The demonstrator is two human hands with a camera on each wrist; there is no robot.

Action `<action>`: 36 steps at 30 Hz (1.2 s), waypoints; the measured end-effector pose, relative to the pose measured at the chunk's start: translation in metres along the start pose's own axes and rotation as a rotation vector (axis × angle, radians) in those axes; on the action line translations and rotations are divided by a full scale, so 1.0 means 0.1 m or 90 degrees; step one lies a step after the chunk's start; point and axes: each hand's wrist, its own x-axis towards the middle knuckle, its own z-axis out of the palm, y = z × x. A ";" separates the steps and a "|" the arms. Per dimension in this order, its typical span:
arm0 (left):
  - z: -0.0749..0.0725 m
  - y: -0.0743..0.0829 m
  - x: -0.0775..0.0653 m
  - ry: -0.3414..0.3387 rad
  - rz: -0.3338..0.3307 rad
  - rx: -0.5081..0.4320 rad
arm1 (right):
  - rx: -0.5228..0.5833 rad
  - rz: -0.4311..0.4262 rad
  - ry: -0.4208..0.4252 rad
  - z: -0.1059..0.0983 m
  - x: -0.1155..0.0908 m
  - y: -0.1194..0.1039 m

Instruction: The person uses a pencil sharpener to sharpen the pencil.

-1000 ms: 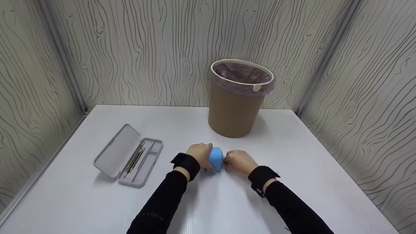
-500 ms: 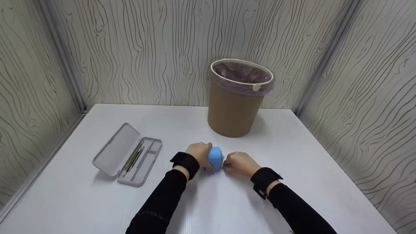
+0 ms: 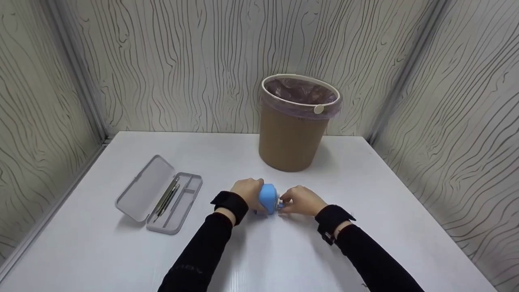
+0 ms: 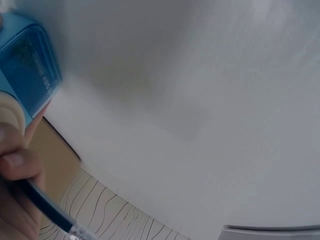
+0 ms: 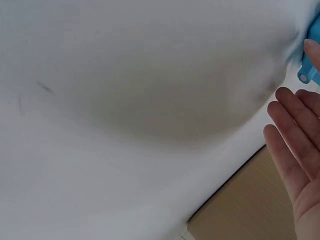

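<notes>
A blue pencil sharpener (image 3: 268, 198) stands on the white table in the head view, between both hands. My left hand (image 3: 248, 194) grips it from the left. In the left wrist view, the sharpener (image 4: 31, 65) shows a transparent window and a cream collar (image 4: 10, 112). A dark blue pencil (image 4: 47, 205) emerges beneath the curled fingers there; its other end is hidden. On the sharpener's right side, my right hand (image 3: 302, 201) pinches the small blue crank (image 3: 280, 205) between thumb and index finger. Its other fingers (image 5: 295, 120) are stretched out in the right wrist view.
An open grey pencil case (image 3: 175, 202) with several pencils (image 3: 167, 199) lies to the left. Behind the hands stands a brown bin (image 3: 290, 140) with a purple liner. Patterned walls (image 3: 182, 73) enclose the table's back and sides.
My right hand has shifted slightly at the crank; its fingers were curled closer together and now show the blue crank between them. The left hand and sharpener stay in place.
</notes>
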 end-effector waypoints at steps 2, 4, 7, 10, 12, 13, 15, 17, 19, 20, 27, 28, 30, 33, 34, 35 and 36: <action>0.00 -0.01 0.01 -0.007 0.000 -0.004 | 0.022 0.023 -0.011 -0.05 0.02 0.01; -0.01 0.00 0.01 -0.011 0.000 -0.002 | 0.039 0.036 -0.015 -0.10 0.04 0.01; -0.01 0.01 0.02 -0.010 -0.001 0.012 | 0.051 0.048 -0.017 -0.20 0.07 0.01; -0.01 0.04 0.02 -0.008 -0.002 0.011 | 0.050 0.064 -0.030 -0.28 0.10 -0.02; 0.00 0.06 0.02 -0.007 0.002 0.003 | 0.046 0.078 -0.043 -0.32 0.11 -0.03; 0.00 0.07 0.03 -0.006 0.004 0.000 | 0.044 0.081 -0.049 -0.34 0.12 -0.04; 0.02 0.09 0.05 -0.005 0.011 -0.001 | 0.039 0.074 -0.056 -0.37 0.14 -0.05; 0.03 0.10 0.07 -0.001 0.016 0.000 | 0.037 0.062 -0.058 -0.39 0.15 -0.06; 0.05 0.11 0.08 0.003 0.018 -0.001 | 0.036 0.044 -0.060 -0.41 0.16 -0.07; 0.05 0.12 0.09 0.007 0.019 -0.002 | 0.035 0.036 -0.062 -0.42 0.16 -0.08; 0.06 0.19 0.11 0.019 0.025 -0.001 | 0.002 -0.005 -0.072 -0.47 0.20 -0.14; 0.06 0.20 0.12 0.018 0.026 -0.001 | -0.001 -0.006 -0.073 -0.47 0.20 -0.14; 0.07 0.22 0.14 0.019 0.029 -0.002 | -0.016 -0.012 -0.073 -0.48 0.21 -0.14; 0.08 0.25 0.16 0.025 0.035 0.006 | -0.032 -0.016 -0.067 -0.49 0.21 -0.13; 0.08 0.26 0.17 0.027 0.036 0.011 | -0.035 -0.015 -0.064 -0.49 0.20 -0.13; 0.08 0.26 0.17 0.027 0.037 0.013 | -0.037 -0.011 -0.063 -0.49 0.19 -0.13; 0.08 0.27 0.17 0.026 0.038 0.017 | -0.039 -0.008 -0.062 -0.50 0.19 -0.13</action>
